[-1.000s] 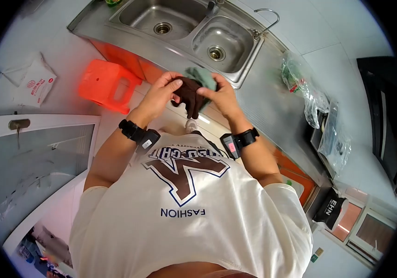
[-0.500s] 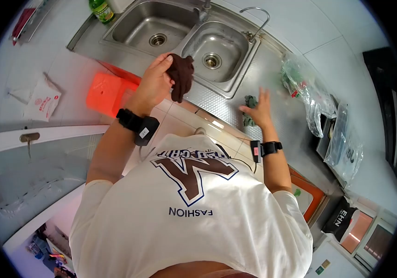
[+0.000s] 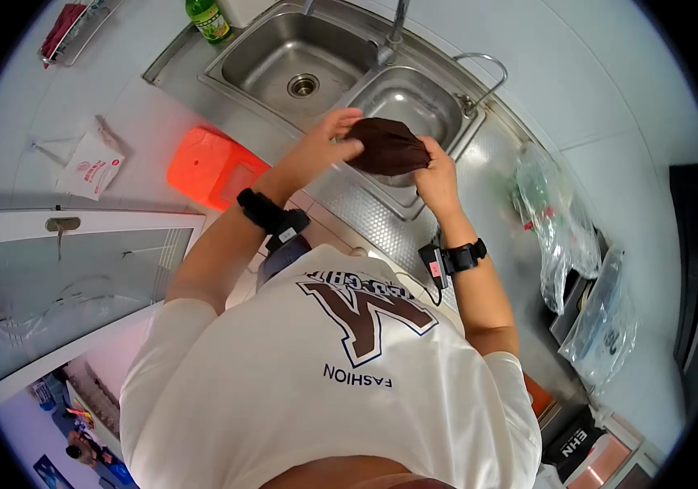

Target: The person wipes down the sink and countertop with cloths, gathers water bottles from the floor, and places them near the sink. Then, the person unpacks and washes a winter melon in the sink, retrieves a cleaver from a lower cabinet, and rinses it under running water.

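Note:
A dark brown cloth (image 3: 388, 147) is stretched out in front of the right sink basin. My right hand (image 3: 437, 178) has its fingers closed on the cloth's right end. At the other end is my left hand (image 3: 320, 155), its thumb and fingers apart beside the cloth's edge; they look slightly blurred, and whether they touch it is hard to tell. The right basin (image 3: 406, 96) lies behind the cloth, which hides its drain. To the left, the other basin (image 3: 261, 61) shows its drain.
A faucet (image 3: 394, 41) stands behind the basins, with a thin curved spout (image 3: 496, 61) to its right. A green bottle (image 3: 209, 23) is at the back left. Plastic bags (image 3: 557, 236) lie on the right counter. An orange bin (image 3: 202, 163) sits left, near a door (image 3: 72, 269).
My right hand has left the greenish cloth on the counter and now grips the brown cloth. My left hand's fingers have spread. The greenish cloth no longer shows. The view has shifted.

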The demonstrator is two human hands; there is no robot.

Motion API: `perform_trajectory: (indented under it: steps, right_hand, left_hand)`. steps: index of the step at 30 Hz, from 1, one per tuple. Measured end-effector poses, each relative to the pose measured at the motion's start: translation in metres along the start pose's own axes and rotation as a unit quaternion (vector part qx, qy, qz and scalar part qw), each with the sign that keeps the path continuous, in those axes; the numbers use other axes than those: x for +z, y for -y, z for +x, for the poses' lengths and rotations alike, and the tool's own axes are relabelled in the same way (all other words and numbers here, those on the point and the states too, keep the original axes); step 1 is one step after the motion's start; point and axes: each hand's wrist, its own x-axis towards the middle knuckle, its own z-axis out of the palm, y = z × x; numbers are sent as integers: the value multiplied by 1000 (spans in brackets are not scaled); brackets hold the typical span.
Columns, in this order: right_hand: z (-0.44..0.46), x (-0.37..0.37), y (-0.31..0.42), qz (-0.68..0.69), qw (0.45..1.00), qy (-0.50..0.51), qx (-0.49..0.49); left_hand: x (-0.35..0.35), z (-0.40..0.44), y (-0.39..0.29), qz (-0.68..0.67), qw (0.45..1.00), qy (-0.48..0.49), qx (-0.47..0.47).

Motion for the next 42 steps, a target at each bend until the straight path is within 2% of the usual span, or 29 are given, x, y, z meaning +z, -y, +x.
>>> perform_trajectory:
  steps: [1, 2, 4, 6, 8, 9, 10, 11, 12, 13, 18, 20, 21, 22, 23, 24, 25, 26, 28, 29, 30, 32, 34, 35, 36, 37, 39, 40, 42]
  right_hand:
    - [7, 3, 6, -87, 994, -10, -65]
    - [15, 7, 12, -88, 994, -8, -65]
    - [31, 26, 36, -205, 964, 23, -166]
    - [50, 46, 49, -204, 965, 34, -163]
    - [70, 68, 61, -87, 994, -33, -57]
    - [85, 73, 57, -67, 997, 8, -35]
    - [97, 84, 55, -72, 997, 5, -28]
    - [106, 94, 54, 43, 996, 72, 6]
    - [114, 105, 56, 157, 977, 136, 39]
    - [117, 122, 61, 235, 957, 151, 79]
    - [151, 170, 42, 200, 976, 84, 31]
    - [161, 165, 64, 166, 962, 110, 186]
    - [169, 166, 64, 136, 966, 51, 213]
    - [178, 162, 64, 137, 966, 45, 216]
    - [186, 154, 63, 188, 950, 59, 241]
    - [192, 151, 66, 238, 932, 73, 263]
    - [195, 153, 73, 246, 924, 82, 280]
    - [199, 157, 82, 246, 925, 80, 279]
    - [202, 166, 101, 162, 917, 194, 308]
    - [203, 176, 108, 156, 918, 213, 295]
    - [205, 183, 112, 156, 918, 213, 297]
    - [212, 192, 117, 67, 931, 223, 281]
    - [225, 197, 99, 22, 931, 210, 299]
    - [229, 202, 86, -132, 958, 171, 188]
    - [235, 206, 74, -282, 948, 128, 69]
    - [243, 211, 72, -426, 898, 110, 8]
    - [247, 221, 76, -462, 885, 50, 29]
    - [249, 224, 80, -493, 869, -11, 52]
    - [251, 226, 80, -528, 848, -15, 27]
  left_hand:
    - [1, 0, 0, 74, 997, 7, 16]
    - [4, 3, 0, 73, 997, 4, 16]
    - [7, 12, -2, 278, 947, 9, 161]
    - [-8, 26, -7, 216, 968, 27, 127]
    - [-37, 43, -3, 89, 995, 17, -32]
    - [-47, 49, 3, 61, 996, -39, 45]
    - [-59, 57, 8, 55, 997, -33, 42]
    - [-71, 66, 12, -133, 988, -80, -11]
    - [-81, 72, 8, -315, 939, -124, -66]
    - [-91, 77, 1, -378, 917, -109, -64]
    - [-135, 96, 15, -462, 878, -1, -127]
    - [-154, 98, 17, -372, 919, 113, -61]
    - [-163, 98, 20, -374, 917, 120, -65]
    - [-172, 99, 23, -168, 980, 84, 59]
    - [-182, 101, 25, 48, 981, 42, 181]
    - [-195, 107, 27, 228, 937, 29, 264]
    - [-207, 112, 29, 390, 854, -14, 345]
    - [-220, 128, 31, 389, 854, -13, 346]
    - [-242, 152, 23, 463, 693, 29, 552]
    - [-245, 156, 15, 408, 707, 30, 578]
    - [-250, 159, 14, 407, 708, 31, 576]
    - [-261, 171, 14, 408, 730, 128, 532]
    - [-262, 173, 8, 410, 751, 105, 507]
    - [-263, 173, 6, 462, 767, 107, 432]
    - [-264, 172, 5, 511, 776, 108, 353]
    - [-263, 174, 5, 510, 777, 106, 353]
    - [-260, 180, 5, 529, 812, 78, 234]
    - [-259, 182, 4, 529, 812, 77, 234]
    - [-259, 186, 2, 511, 844, 79, 141]
